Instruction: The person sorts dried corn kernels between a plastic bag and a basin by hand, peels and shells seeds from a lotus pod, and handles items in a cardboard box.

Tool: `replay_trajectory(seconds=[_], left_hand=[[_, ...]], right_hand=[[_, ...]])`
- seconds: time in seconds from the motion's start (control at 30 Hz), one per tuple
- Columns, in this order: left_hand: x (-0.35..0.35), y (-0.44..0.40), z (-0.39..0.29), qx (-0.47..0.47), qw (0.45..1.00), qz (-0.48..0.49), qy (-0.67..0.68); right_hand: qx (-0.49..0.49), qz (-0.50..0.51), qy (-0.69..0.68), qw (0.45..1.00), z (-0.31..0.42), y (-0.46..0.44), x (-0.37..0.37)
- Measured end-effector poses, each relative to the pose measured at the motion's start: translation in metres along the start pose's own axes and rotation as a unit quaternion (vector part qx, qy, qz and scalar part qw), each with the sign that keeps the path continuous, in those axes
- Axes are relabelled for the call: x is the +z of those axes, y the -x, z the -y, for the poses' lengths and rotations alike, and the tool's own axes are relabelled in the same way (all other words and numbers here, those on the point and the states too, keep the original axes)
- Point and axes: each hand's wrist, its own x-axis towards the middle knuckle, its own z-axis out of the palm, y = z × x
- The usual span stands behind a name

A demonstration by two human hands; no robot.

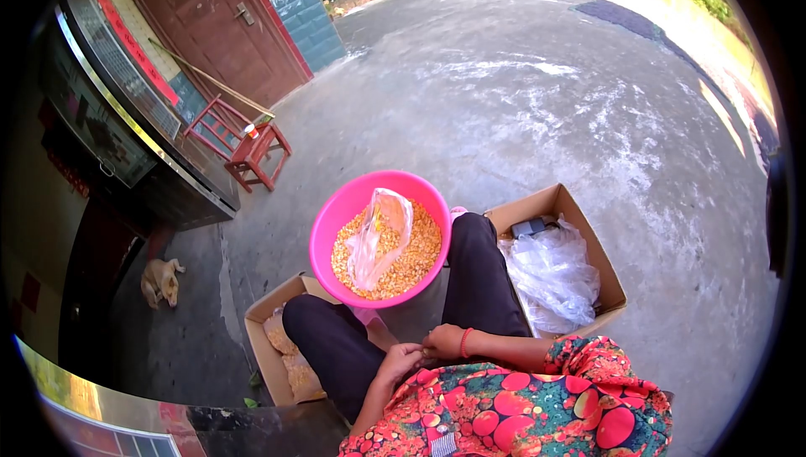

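My left hand [400, 361] and my right hand [444, 342], with a red band at its wrist, meet in my lap. Both have their fingers drawn together in a pinch; whatever lies between them is too small or hidden to name. Beyond my knees a pink basin [321, 249] holds loose corn kernels [417, 257]. On top of the kernels rests a clear plastic bag [366, 247] with some kernels inside. By my left leg, a cardboard box [267, 348] contains filled bags of corn [298, 370].
At my right leg, a cardboard box [606, 276] holds crumpled clear plastic bags [550, 276] and a dark object [529, 227]. A red wooden chair [252, 153] with a small cup [251, 130] stands near the brown door [220, 25]. A dog [160, 281] lies at left.
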Motion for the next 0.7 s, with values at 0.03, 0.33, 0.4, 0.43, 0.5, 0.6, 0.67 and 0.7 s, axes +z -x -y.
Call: replay_trajectory(seconds=[0.03, 0.33, 0.4, 0.43, 0.5, 0.6, 0.67, 0.7], left_hand=[[-0.001, -0.001, 0.002, 0.005, 1.000, -0.003, 0.008], [-0.006, 0.006, -0.006, 0.018, 0.998, 0.025, 0.060], [-0.006, 0.007, -0.006, 0.022, 0.997, 0.017, 0.069], [-0.007, 0.006, -0.004, 0.021, 0.997, 0.012, 0.075], [-0.010, 0.003, -0.001, 0.022, 0.996, 0.009, 0.088], [-0.009, 0.005, -0.004, 0.021, 0.995, -0.004, 0.100], [-0.007, 0.008, -0.009, 0.017, 0.995, -0.014, 0.101], [-0.007, 0.009, -0.011, 0.027, 0.993, -0.019, 0.111]], right_hand=[[-0.016, -0.004, -0.018, 1.000, -0.001, 0.000, -0.001], [-0.033, -0.003, -0.037, 0.999, -0.012, -0.004, -0.004], [-0.035, -0.023, -0.043, 0.998, -0.013, -0.003, -0.005], [-0.039, -0.045, -0.049, 0.997, -0.013, -0.002, -0.004], [-0.038, -0.066, -0.053, 0.996, -0.010, 0.001, -0.006], [-0.048, -0.090, -0.059, 0.993, -0.008, 0.002, -0.006], [-0.059, -0.092, -0.062, 0.992, -0.008, 0.002, -0.006], [-0.066, -0.088, -0.070, 0.991, -0.006, 0.003, -0.008]])
